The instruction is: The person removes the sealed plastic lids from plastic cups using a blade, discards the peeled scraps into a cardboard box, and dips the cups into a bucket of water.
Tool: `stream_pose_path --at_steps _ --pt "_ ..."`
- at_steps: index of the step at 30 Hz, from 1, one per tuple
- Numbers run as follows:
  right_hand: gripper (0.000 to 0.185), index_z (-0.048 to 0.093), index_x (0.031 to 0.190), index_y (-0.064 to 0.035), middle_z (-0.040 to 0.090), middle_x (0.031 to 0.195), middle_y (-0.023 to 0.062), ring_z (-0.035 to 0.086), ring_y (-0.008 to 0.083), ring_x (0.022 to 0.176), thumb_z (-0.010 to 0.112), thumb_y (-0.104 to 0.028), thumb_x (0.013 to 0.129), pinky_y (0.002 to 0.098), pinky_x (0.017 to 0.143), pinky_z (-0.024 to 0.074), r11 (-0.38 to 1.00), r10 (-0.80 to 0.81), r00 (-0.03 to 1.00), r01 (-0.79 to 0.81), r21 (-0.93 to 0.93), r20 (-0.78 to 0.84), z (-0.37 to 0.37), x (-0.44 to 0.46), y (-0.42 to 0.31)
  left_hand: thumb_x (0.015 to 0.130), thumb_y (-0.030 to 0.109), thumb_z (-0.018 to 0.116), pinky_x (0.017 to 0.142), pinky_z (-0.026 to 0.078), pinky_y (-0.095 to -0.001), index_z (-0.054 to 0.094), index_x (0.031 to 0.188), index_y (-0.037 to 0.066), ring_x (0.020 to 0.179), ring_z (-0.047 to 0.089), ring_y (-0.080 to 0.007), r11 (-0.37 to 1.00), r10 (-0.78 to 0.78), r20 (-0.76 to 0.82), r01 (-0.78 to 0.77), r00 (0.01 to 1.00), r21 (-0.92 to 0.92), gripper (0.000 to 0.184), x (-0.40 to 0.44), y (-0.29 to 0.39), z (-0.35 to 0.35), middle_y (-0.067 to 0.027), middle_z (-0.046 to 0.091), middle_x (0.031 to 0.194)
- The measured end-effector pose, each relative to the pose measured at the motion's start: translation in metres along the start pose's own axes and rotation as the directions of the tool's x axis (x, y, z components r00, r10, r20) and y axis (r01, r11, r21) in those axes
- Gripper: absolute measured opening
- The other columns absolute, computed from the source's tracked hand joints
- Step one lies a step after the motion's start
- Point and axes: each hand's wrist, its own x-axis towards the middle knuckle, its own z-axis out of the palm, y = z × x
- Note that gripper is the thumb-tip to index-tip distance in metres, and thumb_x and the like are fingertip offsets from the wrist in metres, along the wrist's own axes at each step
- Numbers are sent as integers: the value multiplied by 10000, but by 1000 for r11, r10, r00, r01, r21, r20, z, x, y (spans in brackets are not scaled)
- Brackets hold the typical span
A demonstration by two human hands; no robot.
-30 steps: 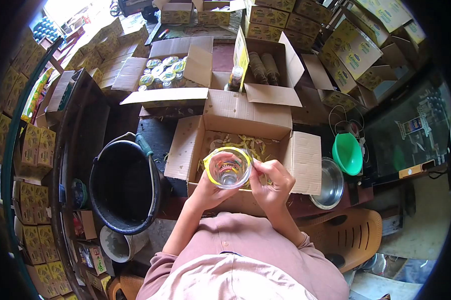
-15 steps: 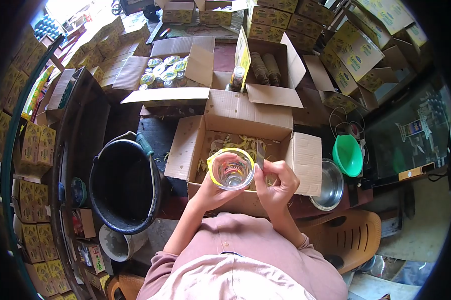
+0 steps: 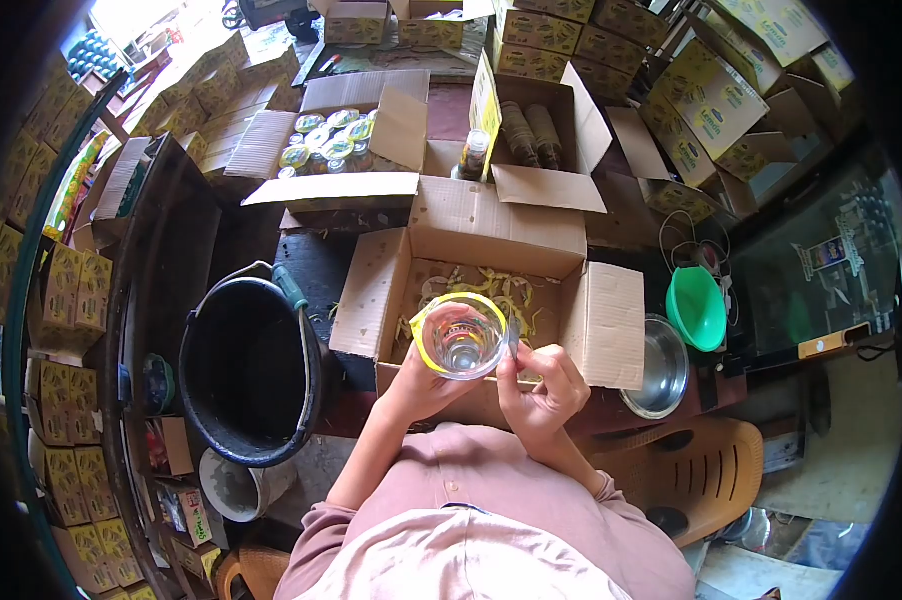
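My left hand (image 3: 419,387) is wrapped round a clear plastic cup (image 3: 465,352) with a yellow rim, its mouth tilted up towards me. Printed marks show through the cup's wall. In my right hand (image 3: 548,392) a thin flat blade (image 3: 513,328) is pinched between thumb and fingers, standing up against the right side of the rim. Whether its edge touches the cup I cannot tell. Below and beyond both hands sits an open cardboard box (image 3: 581,300) with yellowish strips of scrap (image 3: 506,285) on its floor.
To the left stands a black bucket (image 3: 203,375) with a handle. A metal bowl (image 3: 661,375) and a green bowl (image 3: 698,310) are at the right. Farther back, one open box holds sealed cups (image 3: 326,140), another stacked cup sleeves (image 3: 531,135). Yellow cartons (image 3: 71,290) are piled around.
My right hand and the blade have moved slightly left and down, bringing the blade up close to the cup's rim. The cup has shifted only a little left.
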Motion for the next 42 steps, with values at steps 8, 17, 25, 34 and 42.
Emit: stream_pose_path --at_steps 8,17,25,34,42 --pt "238 646 830 -29 551 620 49 543 144 517 682 64 614 242 481 443 999 -20 1000 20 -50 8 1 6 -1 651 59 746 878 424 -312 371 1186 17 1033 504 -211 999 -36 31 35 999 21 655 -1 4 -2 -116 458 1121" --pt "191 633 802 -4 579 648 75 569 129 548 682 74 635 230 506 447 980 139 986 -150 127 97 -3 14 11 667 64 713 894 406 -317 373 1176 18 1057 475 -202 992 -88 122 98 989 -76 614 -4 1 0 -110 439 1128" --pt "151 628 790 -3 587 651 76 587 134 562 676 60 661 234 512 466 983 156 982 -165 79 109 -5 9 6 732 4 641 898 407 -314 279 1203 45 1098 425 -197 941 -97 58 110 994 -319 595 -2 -4 -1 -105 356 1143" --pt "158 630 795 -3 574 637 69 585 134 553 668 63 657 235 495 470 991 125 988 -129 40 87 1 6 5 743 -20 605 920 386 -360 161 1273 99 1131 415 -238 950 -43 15 46 999 -309 702 -1 -11 2 -164 360 1190" --pt "157 623 781 -11 572 635 74 580 143 546 668 65 652 241 508 467 994 108 991 -110 23 80 3 6 7 667 -38 638 876 430 -335 205 1276 71 1091 440 -232 1000 9 -15 -9 1000 -12 755 -4 -13 8 -129 353 1162"
